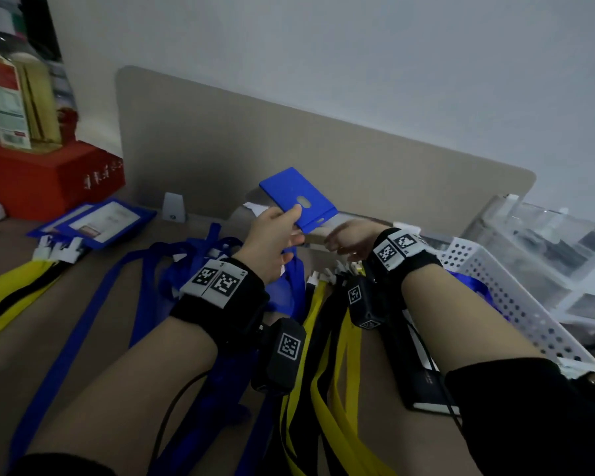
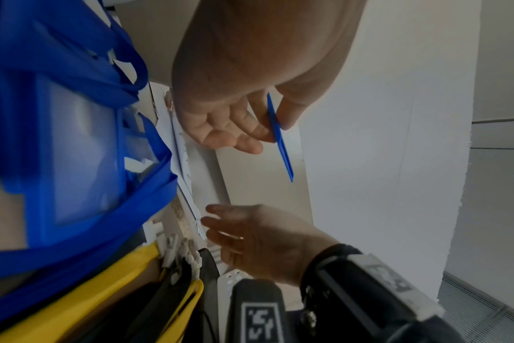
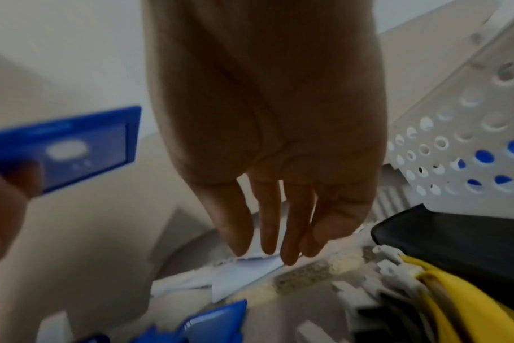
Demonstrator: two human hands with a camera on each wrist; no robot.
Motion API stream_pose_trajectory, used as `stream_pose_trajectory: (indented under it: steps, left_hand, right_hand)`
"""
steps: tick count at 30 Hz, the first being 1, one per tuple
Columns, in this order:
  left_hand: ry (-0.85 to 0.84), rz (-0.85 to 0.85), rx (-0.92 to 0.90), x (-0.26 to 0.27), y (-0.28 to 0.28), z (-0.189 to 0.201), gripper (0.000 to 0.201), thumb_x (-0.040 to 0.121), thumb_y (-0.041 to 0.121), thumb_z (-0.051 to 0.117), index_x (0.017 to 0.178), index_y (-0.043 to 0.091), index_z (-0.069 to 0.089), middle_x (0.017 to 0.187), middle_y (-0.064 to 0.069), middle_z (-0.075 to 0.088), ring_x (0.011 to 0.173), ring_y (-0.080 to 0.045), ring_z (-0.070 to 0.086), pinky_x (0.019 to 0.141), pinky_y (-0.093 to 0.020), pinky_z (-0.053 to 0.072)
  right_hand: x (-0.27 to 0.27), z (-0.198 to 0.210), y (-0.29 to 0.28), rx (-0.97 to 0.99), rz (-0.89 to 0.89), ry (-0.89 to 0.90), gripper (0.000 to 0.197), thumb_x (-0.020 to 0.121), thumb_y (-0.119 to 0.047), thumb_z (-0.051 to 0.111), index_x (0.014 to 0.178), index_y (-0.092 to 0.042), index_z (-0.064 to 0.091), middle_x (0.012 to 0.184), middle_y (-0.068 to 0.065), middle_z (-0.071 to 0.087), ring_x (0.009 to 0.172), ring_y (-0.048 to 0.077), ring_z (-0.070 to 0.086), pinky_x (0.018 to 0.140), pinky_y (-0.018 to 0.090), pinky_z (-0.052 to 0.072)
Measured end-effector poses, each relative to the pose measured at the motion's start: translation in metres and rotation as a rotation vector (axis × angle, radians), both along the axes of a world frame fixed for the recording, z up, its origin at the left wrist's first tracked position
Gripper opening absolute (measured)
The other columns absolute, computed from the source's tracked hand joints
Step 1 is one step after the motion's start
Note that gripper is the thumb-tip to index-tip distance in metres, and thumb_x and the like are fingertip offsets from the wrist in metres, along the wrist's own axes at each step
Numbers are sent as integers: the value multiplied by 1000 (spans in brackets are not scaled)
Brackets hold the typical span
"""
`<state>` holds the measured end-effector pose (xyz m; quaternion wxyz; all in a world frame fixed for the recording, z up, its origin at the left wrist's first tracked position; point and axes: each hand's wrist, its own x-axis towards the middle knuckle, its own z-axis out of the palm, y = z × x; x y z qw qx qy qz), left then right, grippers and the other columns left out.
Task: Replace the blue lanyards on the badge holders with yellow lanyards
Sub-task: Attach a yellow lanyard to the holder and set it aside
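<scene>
Wrist markers [image 1: 217,278]; perhaps no legible writing.

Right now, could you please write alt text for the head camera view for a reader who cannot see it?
A person's left hand pinches a blue badge holder above a desk strewn with blue lanyards and yellow lanyards. The right hand, fingers relaxed, reaches forward beside a white perforated basket.

a plain blue badge holder [image 1: 298,197], blue lanyards [image 1: 145,269], yellow and black lanyards [image 1: 327,365], a white basket [image 1: 516,297] dotted with holes, a red box [image 1: 45,180].
</scene>
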<state>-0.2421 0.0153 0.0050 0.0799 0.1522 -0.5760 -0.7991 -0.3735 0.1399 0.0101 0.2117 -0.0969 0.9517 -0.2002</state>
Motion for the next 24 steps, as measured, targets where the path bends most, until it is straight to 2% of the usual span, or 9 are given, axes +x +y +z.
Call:
stream_pose_trajectory:
  steps: [5,7,11,13,15,17,18,20,24]
  left_hand:
    - [-18,-12,11,-1,-5,-7,12,97,36,53,98,25,56,80,10,61,67,-7,56,59,-23,36]
    - [-23,-18,9,-1,-4,-11,12,96,36,53,98,25,57,77,10,61,64,-7,54,57,-22,36]
    - [-38,-15,16,0,-4,-18,14,96,36,54,102,25,58,76,10,62,61,-6,53,56,-22,37]
    - [-42,-12,24,1,-3,-18,13,96,36,54,100,25,58,77,10,61,61,-7,53,56,-22,36]
    - [-33,-10,32,4,-2,-15,11,96,35,54,95,25,57,75,9,59,61,-7,52,56,-22,36]
    - [-18,-12,35,7,-1,-11,12,96,35,53,92,25,56,74,9,58,62,-7,52,57,-22,36]
    - [-8,-15,33,8,0,-8,12,96,35,53,92,24,56,75,8,58,62,-7,51,57,-23,36]
    - [18,-22,30,12,1,-4,12,98,34,51,93,23,54,77,7,57,62,-8,50,58,-23,36]
    - [56,-9,47,21,1,5,14,99,34,49,89,24,52,80,7,56,61,-8,50,58,-23,35]
  right_hand:
    - [-1,-21,-1,397,117,173,21,76,-31,72,90,-17,67,95,4,64,89,22,58,81,31,51]
    - [1,-29,2,446,111,186,29,78,-36,73,97,-16,67,93,2,63,88,21,57,75,29,48]
    - [4,-34,11,352,74,190,34,87,-27,66,113,-5,67,111,10,66,91,21,58,71,26,45]
    - [4,-33,15,208,14,239,27,88,-21,64,109,-3,68,104,11,66,90,21,58,64,21,47]
    - [0,-32,19,-128,-66,266,17,88,-14,63,99,-3,69,92,11,67,82,20,59,66,22,49]
    - [3,-24,20,-405,-146,339,8,87,-12,63,79,-11,65,74,6,62,71,21,56,65,27,47]
    - [3,-19,20,-503,-198,360,16,86,-13,62,70,-16,60,69,5,58,68,22,54,63,28,46]
    - [8,-8,21,-673,-282,376,23,86,-17,60,65,-19,51,70,6,58,69,23,56,61,31,45]
    - [17,13,22,-921,-346,467,15,90,-27,56,77,-24,49,91,15,66,69,25,62,51,27,46]
